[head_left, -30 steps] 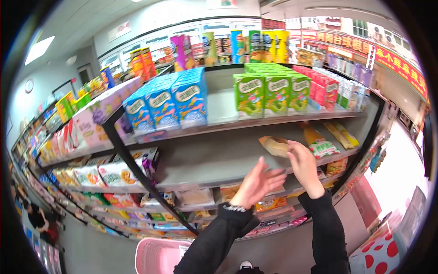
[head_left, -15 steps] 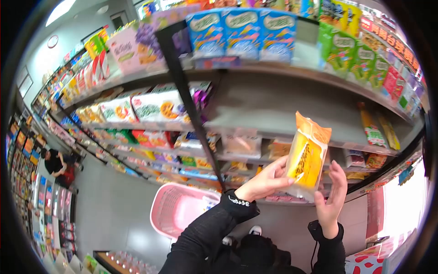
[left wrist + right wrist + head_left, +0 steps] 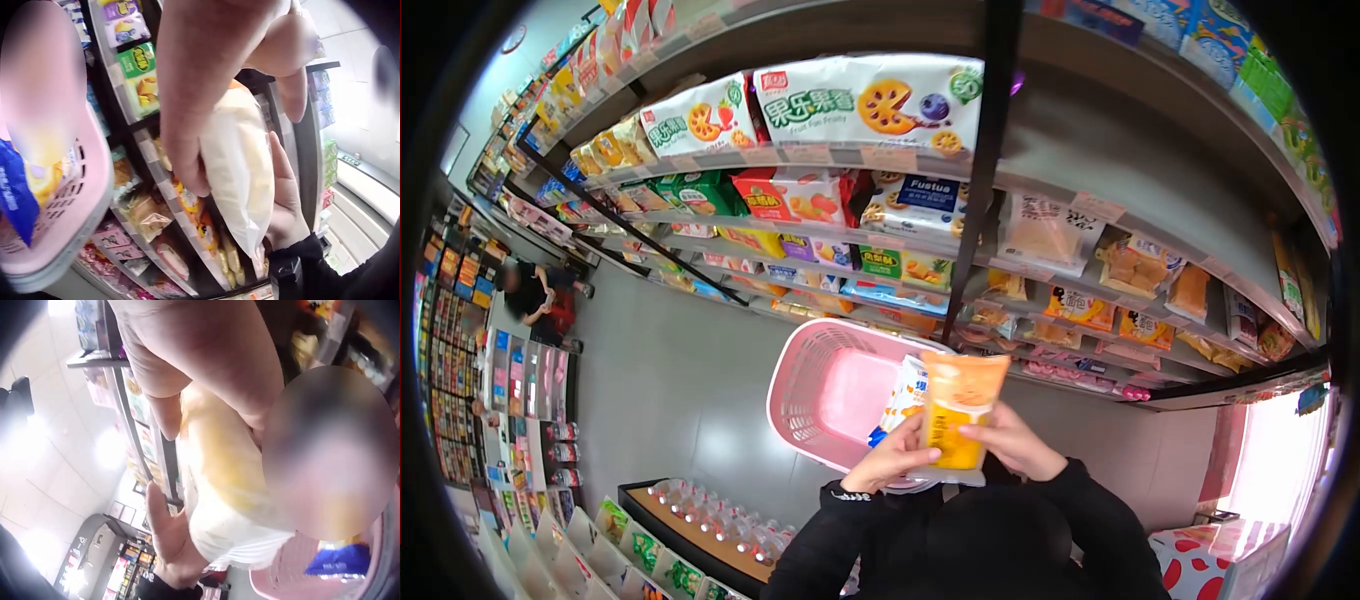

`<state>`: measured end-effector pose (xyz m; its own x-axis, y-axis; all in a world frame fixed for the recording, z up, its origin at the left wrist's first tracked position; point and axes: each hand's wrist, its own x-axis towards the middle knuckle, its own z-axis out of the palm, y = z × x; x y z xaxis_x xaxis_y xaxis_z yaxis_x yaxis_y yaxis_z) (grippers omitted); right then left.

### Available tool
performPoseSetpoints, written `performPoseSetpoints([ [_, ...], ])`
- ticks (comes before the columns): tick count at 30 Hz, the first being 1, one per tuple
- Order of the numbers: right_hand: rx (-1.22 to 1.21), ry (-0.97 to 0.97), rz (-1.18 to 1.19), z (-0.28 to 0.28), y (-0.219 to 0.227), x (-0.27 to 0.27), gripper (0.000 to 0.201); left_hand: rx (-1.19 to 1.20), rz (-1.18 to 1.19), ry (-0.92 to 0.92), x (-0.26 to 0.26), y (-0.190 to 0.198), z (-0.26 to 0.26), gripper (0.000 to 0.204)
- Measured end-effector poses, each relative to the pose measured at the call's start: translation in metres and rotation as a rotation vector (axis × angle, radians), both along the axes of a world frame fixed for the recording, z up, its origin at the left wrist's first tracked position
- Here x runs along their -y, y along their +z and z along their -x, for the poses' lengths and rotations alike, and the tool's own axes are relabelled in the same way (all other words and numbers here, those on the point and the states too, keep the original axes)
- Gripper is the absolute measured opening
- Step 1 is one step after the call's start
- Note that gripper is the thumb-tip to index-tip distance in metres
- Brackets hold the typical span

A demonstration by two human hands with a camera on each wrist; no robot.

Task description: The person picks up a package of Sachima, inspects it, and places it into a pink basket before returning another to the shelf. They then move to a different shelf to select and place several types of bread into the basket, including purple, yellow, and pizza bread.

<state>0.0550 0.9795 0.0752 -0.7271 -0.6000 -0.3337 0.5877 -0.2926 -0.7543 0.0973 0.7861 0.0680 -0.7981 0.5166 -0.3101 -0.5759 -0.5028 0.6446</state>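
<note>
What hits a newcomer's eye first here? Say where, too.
First, the yellow-and-orange packet, held by the left hand and right hand below centre in the head view. Then the pink basket just to its left, with a white-and-blue packet inside.

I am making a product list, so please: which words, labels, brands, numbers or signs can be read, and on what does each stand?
"果乐果" (fourth character unclear): large white biscuit pack
"Fruit Fun Fruity": same pack
"Fustua": blue-and-white pack
"面包": orange-and-white pack
Too small or blurred: held yellow packet, packet in pink basket, price tags, most other packs.
</note>
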Motion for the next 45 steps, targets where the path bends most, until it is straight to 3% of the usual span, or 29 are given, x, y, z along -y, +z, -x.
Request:
performPoseSetpoints([
  [2,0.031,0.053,-0.090,-0.005,-0.026,0.034,0.047,0.019,0.064,0.054,0.020,-0.019,-0.006,0.062],
  [4,0.039,0.021,-0.140,-0.009,-0.053,0.070,0.046,0.115,0.272,0.129,0.043,-0.040,-0.008,0.054],
  [7,0.042,0.004,-0.227,-0.008,-0.094,0.117,0.046,0.161,0.355,0.122,0.084,-0.080,-0.004,0.047],
  [10,0.229,-0.101,-0.234,-0.009,-0.136,0.161,0.048,0.213,0.401,0.120,0.121,-0.119,0.004,0.042],
  [11,0.296,-0.026,-0.499,-0.007,-0.139,0.168,0.046,0.224,0.421,0.099,0.132,-0.133,0.009,0.042],
  [12,0.188,0.024,-0.658,-0.009,-0.153,0.178,0.044,0.235,0.441,0.078,0.141,-0.145,0.013,0.042],
  [14,0.073,-0.148,-0.541,-0.019,-0.175,0.201,0.040,0.253,0.512,0.069,0.156,-0.172,0.024,0.042],
  [18,0.228,-0.153,-0.588,-0.015,-0.185,0.224,0.039,0.316,0.559,0.053,0.171,-0.222,0.040,0.055],
  [21,-0.057,-0.158,-0.799,-0.020,-0.243,0.235,0.037,0.360,0.549,0.032,0.173,-0.249,0.047,0.055],
  [22,-0.047,-0.159,-0.807,-0.016,-0.242,0.234,0.037,0.379,0.536,0.012,0.173,-0.257,0.049,0.053],
  [24,0.033,0.135,-1.001,-0.001,-0.229,0.231,0.039,0.401,0.515,-0.022,0.171,-0.275,0.051,0.052],
  [25,-0.009,0.073,-0.948,-0.011,-0.266,0.235,0.043,0.405,0.551,-0.003,0.170,-0.287,0.052,0.050],
  [27,0.015,-0.013,-0.958,-0.014,-0.275,0.239,0.045,0.374,0.525,-0.002,0.168,-0.303,0.054,0.048],
  [30,0.073,-0.115,-1.076,-0.003,-0.248,0.236,0.049,0.395,0.488,-0.100,0.162,-0.310,0.059,0.048],
  [32,0.192,-0.204,-0.874,-0.009,-0.255,0.242,0.046,0.411,0.516,-0.146,0.167,-0.327,0.057,0.051],
  [33,0.091,-0.138,-0.940,-0.020,-0.285,0.249,0.046,0.415,0.552,-0.198,0.170,-0.330,0.056,0.050],
  [34,0.085,-0.150,-0.941,-0.017,-0.280,0.248,0.046,0.417,0.590,-0.245,0.170,-0.329,0.057,0.049],
  [36,0.175,-0.063,-0.758,-0.011,-0.266,0.247,0.044,0.381,0.633,-0.267,0.170,-0.324,0.057,0.057],
  [37,0.132,-0.069,-0.802,-0.002,-0.231,0.240,0.038,0.391,0.800,-0.226,0.177,-0.339,0.052,0.066],
  [38,0.115,-0.081,-0.799,0.000,-0.223,0.238,0.038,0.398,0.966,-0.178,0.182,-0.343,0.049,0.075],
  [39,0.040,-0.106,-0.753,0.000,-0.216,0.237,0.036,0.391,0.945,-0.219,0.186,-0.333,0.051,0.083],
  [40,-0.039,-0.132,-0.709,0.004,-0.207,0.234,0.035,0.322,1.074,-0.292,0.177,-0.291,0.059,0.078],
  [41,-0.065,-0.102,-0.768,0.010,-0.176,0.227,0.034,0.263,1.022,-0.216,0.191,-0.325,0.051,0.072],
  [42,-0.108,-0.033,-0.758,0.016,-0.163,0.223,0.032,0.165,0.985,-0.187,0.196,-0.325,0.049,0.063],
  [43,-0.197,0.001,-0.657,0.019,-0.148,0.215,0.032,-0.040,1.108,-0.300,0.180,-0.258,0.057,0.057],
  [44,-0.259,0.068,-0.568,0.023,-0.107,0.198,0.031,-0.218,0.961,-0.258,0.170,-0.225,0.057,0.055],
  [45,-0.407,0.125,-0.491,0.026,-0.123,0.196,0.030,-0.244,1.124,-0.220,0.159,-0.195,0.052,0.046],
])
